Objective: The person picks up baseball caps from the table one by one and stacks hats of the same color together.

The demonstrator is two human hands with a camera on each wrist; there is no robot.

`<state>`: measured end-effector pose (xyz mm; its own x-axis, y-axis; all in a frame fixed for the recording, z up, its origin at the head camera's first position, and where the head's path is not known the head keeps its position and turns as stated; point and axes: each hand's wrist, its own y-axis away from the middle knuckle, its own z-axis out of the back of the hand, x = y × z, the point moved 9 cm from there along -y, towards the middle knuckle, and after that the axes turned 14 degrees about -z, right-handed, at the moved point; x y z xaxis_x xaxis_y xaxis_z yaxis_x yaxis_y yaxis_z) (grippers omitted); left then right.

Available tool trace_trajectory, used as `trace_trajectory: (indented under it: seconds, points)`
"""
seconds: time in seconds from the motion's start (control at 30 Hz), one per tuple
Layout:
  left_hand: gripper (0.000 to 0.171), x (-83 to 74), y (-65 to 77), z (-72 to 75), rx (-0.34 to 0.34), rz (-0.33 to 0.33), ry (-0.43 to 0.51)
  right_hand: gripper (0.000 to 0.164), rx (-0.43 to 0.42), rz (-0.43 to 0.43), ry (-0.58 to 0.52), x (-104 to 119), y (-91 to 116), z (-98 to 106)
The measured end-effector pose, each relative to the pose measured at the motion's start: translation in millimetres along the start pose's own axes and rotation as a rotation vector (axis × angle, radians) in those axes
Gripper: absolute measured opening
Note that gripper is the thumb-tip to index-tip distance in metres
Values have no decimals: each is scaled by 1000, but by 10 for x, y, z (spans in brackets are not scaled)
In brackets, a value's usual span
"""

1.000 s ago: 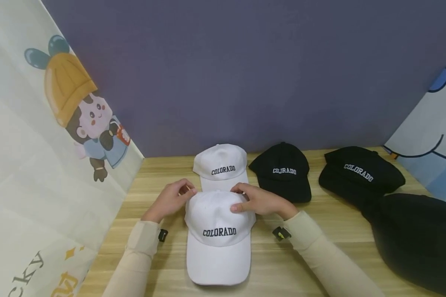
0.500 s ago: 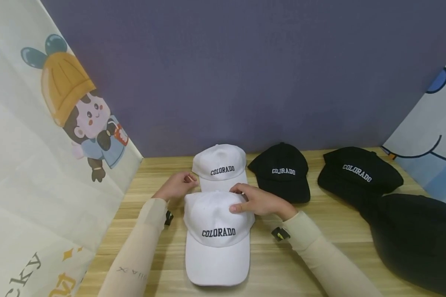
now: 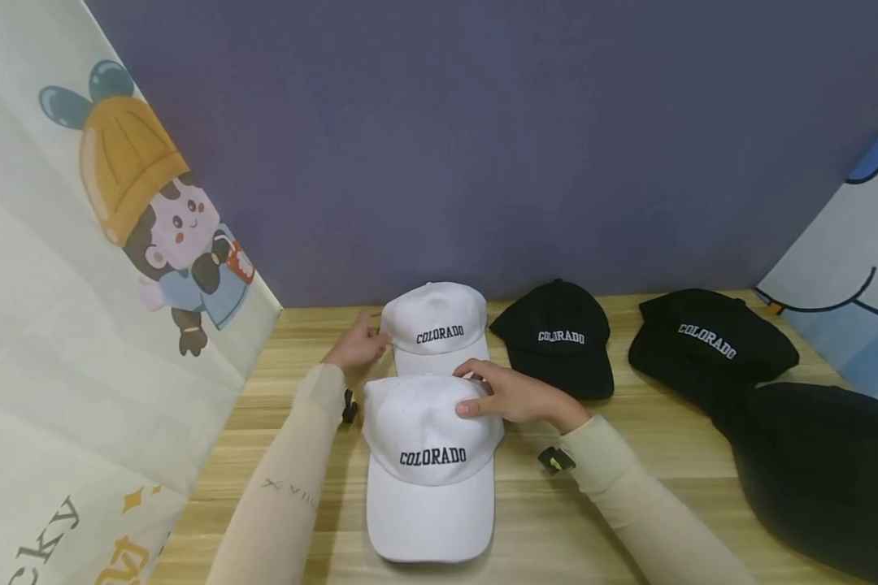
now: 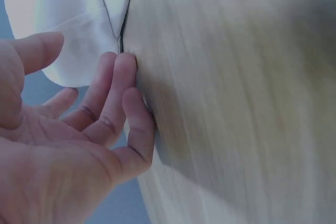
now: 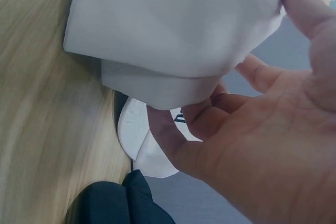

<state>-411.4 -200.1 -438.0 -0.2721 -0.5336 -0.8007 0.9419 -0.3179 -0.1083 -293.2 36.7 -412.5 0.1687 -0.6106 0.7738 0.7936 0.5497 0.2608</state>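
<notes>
Two white baseball caps lettered COLORADO lie one before the other, brims facing me. At the left side of the far white cap (image 3: 441, 317), my left hand (image 3: 357, 341) has its loosely bent fingers; in the left wrist view its fingertips (image 4: 125, 64) are right at the cap's lower edge, thumb apart. My right hand (image 3: 519, 394) grips the near white cap (image 3: 432, 431) at the back right of its crown, thumb on top and fingers behind. In the right wrist view these fingers (image 5: 163, 129) curl against the cap's fabric (image 5: 173, 24).
Black COLORADO caps stand to the right: one black cap (image 3: 559, 341) beside the far white cap, another black cap (image 3: 710, 333) farther right, and a large black cap (image 3: 819, 471) in the right foreground. A dark panel (image 3: 483, 146) rises behind the wooden table (image 3: 307, 487).
My left hand has left the near white cap's back left side and moved forward to the far white cap's left side. The right hand has stayed in place on the near cap.
</notes>
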Motion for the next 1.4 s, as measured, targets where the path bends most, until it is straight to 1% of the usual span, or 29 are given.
trace_trajectory:
  seconds: [0.07,0.17,0.27,0.37,0.6,0.67,0.8,0.97,1.13,1.4]
  points:
    - [61,6,-46,-15,2,8,29,51,-3,4,-4,3,5,4]
    - [57,18,-86,-28,-2,35,89,50,-7,14,-9,12,11,3]
    - [53,70,-90,-24,-21,98,156,50,-12,21,-9,20,16,5]
    - [51,125,-76,-3,-42,169,196,50,-17,22,-16,24,21,13]
    - [51,202,-29,24,-18,295,325,51,-5,14,-27,9,14,-10]
    - [50,206,-20,36,-14,320,343,51,-5,12,-29,6,13,-10]
    - [45,194,-13,54,-14,342,360,51,-10,7,-31,3,11,5]
    - [31,171,-10,56,-18,342,377,54,-22,0,-24,-13,0,17]
    - [22,191,-14,50,-11,335,405,55,-39,-15,-23,-31,-10,29]
    - [7,194,-8,-25,24,327,487,54,-78,-13,-22,-35,-1,65]
